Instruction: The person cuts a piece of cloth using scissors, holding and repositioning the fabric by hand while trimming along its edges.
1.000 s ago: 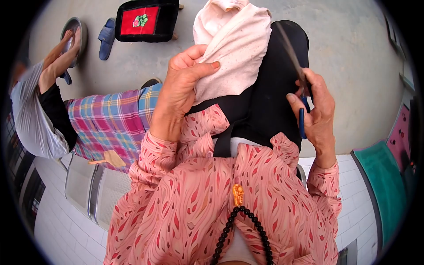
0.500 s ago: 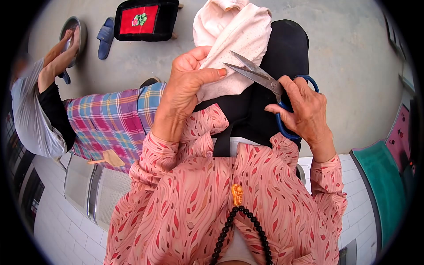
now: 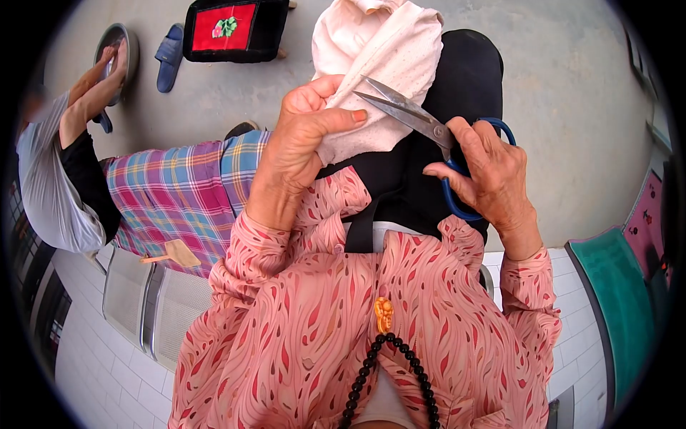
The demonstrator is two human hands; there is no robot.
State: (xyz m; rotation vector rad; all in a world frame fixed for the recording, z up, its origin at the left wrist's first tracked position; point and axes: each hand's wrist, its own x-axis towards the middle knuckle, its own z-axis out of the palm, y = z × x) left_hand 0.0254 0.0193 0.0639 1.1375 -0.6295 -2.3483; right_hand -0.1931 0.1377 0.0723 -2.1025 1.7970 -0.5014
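My left hand [image 3: 296, 136] pinches the near left edge of a pale pink, finely dotted cloth [image 3: 400, 57], with the thumb on top. The cloth lies bunched over my black-trousered knee [image 3: 471, 79]. In my right hand [image 3: 489, 168] is a pair of scissors [image 3: 429, 127] with blue handles and metal blades. Its blades are parted and point left over the cloth, their tips close to my left thumb. Whether either blade touches the fabric I cannot tell.
At left a person [image 3: 57, 179] bends with hands in a metal basin [image 3: 130, 43]. Plaid cloth [image 3: 175, 186] spreads beside me over metal seats [image 3: 182, 307]. A blue slipper [image 3: 169, 61] and a black stool with red panel [image 3: 223, 28] stand ahead. A green mat [image 3: 614, 293] is at right.
The scissors and my right hand have shifted slightly left and up, bringing the blade tips further over the cloth. My left hand keeps its hold in about the same place.
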